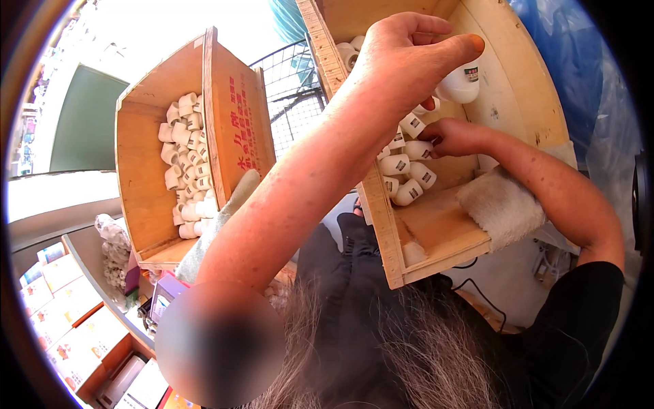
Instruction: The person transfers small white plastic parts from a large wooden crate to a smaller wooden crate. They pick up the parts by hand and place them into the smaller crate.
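My left hand (pixel 414 51) reaches over the right wooden box, thumb stretched out and its tip stained orange. Just below that thumb is a white plastic pipe elbow (pixel 460 87) with a dark label; whether the hand grips it is hidden. My right hand (pixel 452 137) is inside the same box, fingers bent against a white labelled elbow (pixel 419 150). Its grip cannot be made out. More labelled elbows (pixel 409 192) lie in a group along the box's left side. The wooden box (pixel 380 230) tilts toward me, a fluffy cloth pad (pixel 503 207) draped over its near right edge.
On the left, another wooden box (pixel 232 122) with red writing contains many white pipe fittings (pixel 186 153). Behind stands a black wire rack (pixel 291 92). Small cartons (pixel 76 327) fill a shelf at lower left. Blue plastic sheeting (pixel 567 66) hangs at right; a black cable (pixel 485 299) runs below.
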Available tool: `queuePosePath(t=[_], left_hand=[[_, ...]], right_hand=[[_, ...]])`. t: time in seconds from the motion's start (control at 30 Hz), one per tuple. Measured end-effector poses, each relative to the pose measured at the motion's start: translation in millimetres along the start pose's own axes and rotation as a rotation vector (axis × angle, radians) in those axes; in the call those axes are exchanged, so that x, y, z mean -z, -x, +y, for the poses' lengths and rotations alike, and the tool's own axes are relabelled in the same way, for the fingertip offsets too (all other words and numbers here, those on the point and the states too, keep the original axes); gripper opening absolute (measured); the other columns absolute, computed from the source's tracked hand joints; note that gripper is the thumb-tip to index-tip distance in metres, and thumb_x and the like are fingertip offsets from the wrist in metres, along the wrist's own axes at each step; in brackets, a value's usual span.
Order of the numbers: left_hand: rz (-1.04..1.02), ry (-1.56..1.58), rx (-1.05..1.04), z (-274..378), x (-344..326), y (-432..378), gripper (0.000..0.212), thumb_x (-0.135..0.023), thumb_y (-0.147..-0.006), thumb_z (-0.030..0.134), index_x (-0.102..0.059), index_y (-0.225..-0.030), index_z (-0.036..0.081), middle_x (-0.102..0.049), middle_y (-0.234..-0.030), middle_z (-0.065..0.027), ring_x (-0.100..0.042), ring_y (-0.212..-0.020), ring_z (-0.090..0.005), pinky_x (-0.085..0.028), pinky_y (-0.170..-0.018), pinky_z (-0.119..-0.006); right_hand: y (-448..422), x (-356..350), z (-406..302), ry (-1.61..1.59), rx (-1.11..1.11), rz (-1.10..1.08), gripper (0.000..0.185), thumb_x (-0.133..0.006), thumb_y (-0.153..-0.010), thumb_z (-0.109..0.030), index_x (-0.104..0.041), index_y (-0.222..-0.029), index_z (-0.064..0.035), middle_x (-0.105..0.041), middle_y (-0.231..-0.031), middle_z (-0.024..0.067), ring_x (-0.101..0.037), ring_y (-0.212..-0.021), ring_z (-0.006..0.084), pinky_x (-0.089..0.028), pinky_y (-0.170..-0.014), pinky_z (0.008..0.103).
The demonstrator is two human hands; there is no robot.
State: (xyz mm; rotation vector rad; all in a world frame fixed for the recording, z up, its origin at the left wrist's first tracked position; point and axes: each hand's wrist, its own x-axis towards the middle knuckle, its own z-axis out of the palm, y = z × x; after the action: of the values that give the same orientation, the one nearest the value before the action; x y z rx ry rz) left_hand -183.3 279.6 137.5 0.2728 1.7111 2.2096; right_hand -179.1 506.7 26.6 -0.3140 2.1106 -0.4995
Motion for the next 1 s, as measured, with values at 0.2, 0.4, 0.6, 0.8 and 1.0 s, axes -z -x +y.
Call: queuePosePath(t=[0.2, 0.4, 0.6, 0.8, 1.0], left_hand=[[0.007, -0.046, -0.040, 3, -1, 8, 0.050, -0.068, -0.087, 0.037, -0.062, -0.117, -0.002, -0.066, -0.097, -0.0074, -0.061, -0.080, -0.0123, -0.048, -0.065, -0.026], [0.064, -0.008, 0.040, 11, -5, 9, 0.051, -0.062, -0.092, 0.040, -0.060, -0.120, -0.002, -0.064, -0.102, -0.0095, -0.061, -0.088, -0.0150, -0.050, -0.069, -0.028], [0.147, 0.060, 0.067, 13, -8, 8, 0.053, -0.052, -0.098, 0.040, -0.053, -0.124, -0.006, -0.059, -0.110, -0.0140, -0.061, -0.093, -0.0213, -0.057, -0.071, -0.032], [0.053, 0.172, 0.028, 6, -1, 3, 0.050, -0.047, -0.101, 0.039, -0.049, -0.120, -0.008, -0.059, -0.107, -0.0172, -0.062, -0.092, -0.0248, -0.060, -0.072, -0.037], [0.025, 0.182, 0.064, 4, -2, 0, 0.049, -0.046, -0.101, 0.038, -0.051, -0.117, -0.008, -0.059, -0.105, -0.0178, -0.063, -0.089, -0.0255, -0.060, -0.070, -0.038]], right_hand=[[27, 51, -54, 0.208, -0.323, 0.012, 0.033, -0.064, -0.086, -0.021, -0.064, -0.114, -0.0042, -0.068, -0.098, 0.0056, -0.065, -0.089, 0.0170, -0.052, -0.081, 0.0311], [59, 89, -67, -0.322, 0.237, 0.422, 0.031, -0.055, -0.095, -0.030, -0.064, -0.111, -0.0059, -0.068, -0.097, 0.0028, -0.066, -0.082, 0.0112, -0.053, -0.075, 0.0273], [87, 94, -90, -0.479, 0.394, 0.490, 0.034, -0.061, -0.094, -0.035, -0.064, -0.113, -0.0072, -0.068, -0.099, 0.0034, -0.065, -0.086, 0.0107, -0.052, -0.075, 0.0249], [86, 73, -104, -0.295, 0.519, 0.647, 0.042, -0.072, -0.086, -0.030, -0.062, -0.117, -0.0038, -0.066, -0.102, 0.0026, -0.060, -0.086, 0.0087, -0.048, -0.075, 0.0241], [82, 76, -98, -0.334, 0.531, 0.636, 0.040, -0.059, -0.092, -0.021, -0.055, -0.130, -0.0060, -0.063, -0.110, 0.0046, -0.062, -0.096, 0.0127, -0.050, -0.086, 0.0274]])
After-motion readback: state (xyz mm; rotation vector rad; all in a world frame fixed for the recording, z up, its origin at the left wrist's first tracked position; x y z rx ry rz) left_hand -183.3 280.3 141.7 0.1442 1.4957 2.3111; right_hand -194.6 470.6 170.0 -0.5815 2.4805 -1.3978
